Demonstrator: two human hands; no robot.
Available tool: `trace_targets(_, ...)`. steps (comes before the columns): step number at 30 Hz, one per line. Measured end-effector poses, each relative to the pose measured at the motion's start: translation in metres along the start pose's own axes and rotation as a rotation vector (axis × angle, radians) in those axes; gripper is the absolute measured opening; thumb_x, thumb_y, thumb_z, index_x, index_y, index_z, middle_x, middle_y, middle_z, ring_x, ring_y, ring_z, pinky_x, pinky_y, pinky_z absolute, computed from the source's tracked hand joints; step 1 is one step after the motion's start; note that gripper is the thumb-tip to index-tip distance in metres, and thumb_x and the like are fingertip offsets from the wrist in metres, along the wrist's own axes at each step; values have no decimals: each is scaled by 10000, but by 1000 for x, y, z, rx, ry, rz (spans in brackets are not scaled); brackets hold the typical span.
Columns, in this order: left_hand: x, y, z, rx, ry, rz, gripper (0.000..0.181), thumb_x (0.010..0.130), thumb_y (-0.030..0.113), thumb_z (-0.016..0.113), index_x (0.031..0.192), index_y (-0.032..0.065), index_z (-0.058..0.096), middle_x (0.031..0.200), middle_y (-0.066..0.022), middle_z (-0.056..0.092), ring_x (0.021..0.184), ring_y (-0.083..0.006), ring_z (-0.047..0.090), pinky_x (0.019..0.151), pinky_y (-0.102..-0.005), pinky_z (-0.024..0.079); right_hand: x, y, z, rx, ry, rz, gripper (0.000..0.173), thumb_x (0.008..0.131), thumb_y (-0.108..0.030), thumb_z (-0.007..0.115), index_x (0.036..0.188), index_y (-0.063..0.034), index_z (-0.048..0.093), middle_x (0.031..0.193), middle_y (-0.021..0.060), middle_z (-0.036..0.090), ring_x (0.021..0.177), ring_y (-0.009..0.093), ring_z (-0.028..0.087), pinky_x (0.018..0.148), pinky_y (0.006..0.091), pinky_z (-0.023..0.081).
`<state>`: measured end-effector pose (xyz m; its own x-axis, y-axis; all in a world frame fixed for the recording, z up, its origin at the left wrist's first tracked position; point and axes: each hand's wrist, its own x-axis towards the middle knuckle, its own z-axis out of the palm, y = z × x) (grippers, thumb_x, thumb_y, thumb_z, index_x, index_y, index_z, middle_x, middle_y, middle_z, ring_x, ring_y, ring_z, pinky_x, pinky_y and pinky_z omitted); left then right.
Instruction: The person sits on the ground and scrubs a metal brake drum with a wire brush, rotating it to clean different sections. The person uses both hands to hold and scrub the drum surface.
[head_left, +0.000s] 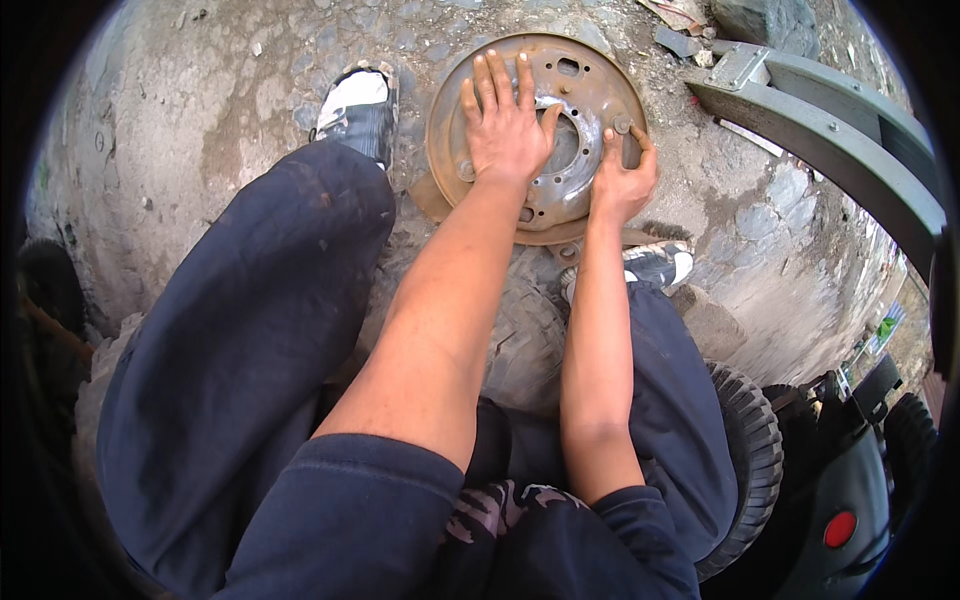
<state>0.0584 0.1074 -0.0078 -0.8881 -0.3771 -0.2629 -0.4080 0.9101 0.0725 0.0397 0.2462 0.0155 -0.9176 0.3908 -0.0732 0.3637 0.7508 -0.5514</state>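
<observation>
A round, rusty metal brake backing plate (461, 135) lies on the ground between my shoes, with a large central hole and several smaller holes. My left hand (510, 127) rests palm down on its left part, fingers spread, the thumb by the central hole. At the plate's right side my right hand (628, 172) is partly curled, its fingertips beside a round metal pin head (622, 124); whether they grip it cannot be told. Another brown, flat piece (429, 198) shows from under the plate's lower left edge. Bristles of a brush (666, 230) show near the lower right edge.
A grey metal frame (832, 124) curves along the upper right, near a large rock (772, 22). A knobby tyre (750, 465) stands beside my right leg, near a dark vehicle part with a red reflector (840, 529). Another worn tyre (525, 330) lies between my legs.
</observation>
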Motion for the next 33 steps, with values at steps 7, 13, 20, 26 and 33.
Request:
trace_targets(7,9,5,-7,-129,-23,-38,748,1066,578,352,1630,87,319,1699,-230,222,1588,-383,160,1264,-554,70,-4,17,-8,38,-41,-49,398,770,-328,917,1050,-93,758,1142,191,701,1127,374,647,989,482,494)
trace_targets(13,25,-3,5,-193,179,116,625,1042,457,468,1546,87,448,1675,-193,287,1555,-363,240,1279,-528,155,-11,2,1,106,87,-147,274,707,-252,960,832,-86,781,1381,207,552,1293,350,558,1043,495,482)
trace_targets(20,26,-2,5,-249,191,139,596,1050,420,431,1551,98,453,1686,-139,295,1558,-294,247,1288,-482,131,7,-11,15,-94,124,13,963,630,-368,1003,1413,-85,519,1321,202,561,1262,384,570,1032,502,476)
trace_targets(26,27,-2,4,-245,171,121,585,1043,394,434,1554,108,450,1690,-128,288,1555,-296,254,1285,-490,142,14,-30,7,-115,-7,10,1086,633,-414,993,1512,-59,463,1340,232,629,1267,404,598,1053,487,479)
trace_targets(33,27,-2,4,-257,185,123,576,1033,371,453,1548,114,462,1685,-133,298,1550,-300,265,1285,-490,148,13,-16,5,-71,-22,-20,922,609,-459,989,1356,-71,614,1307,206,657,1243,395,614,1049,489,482)
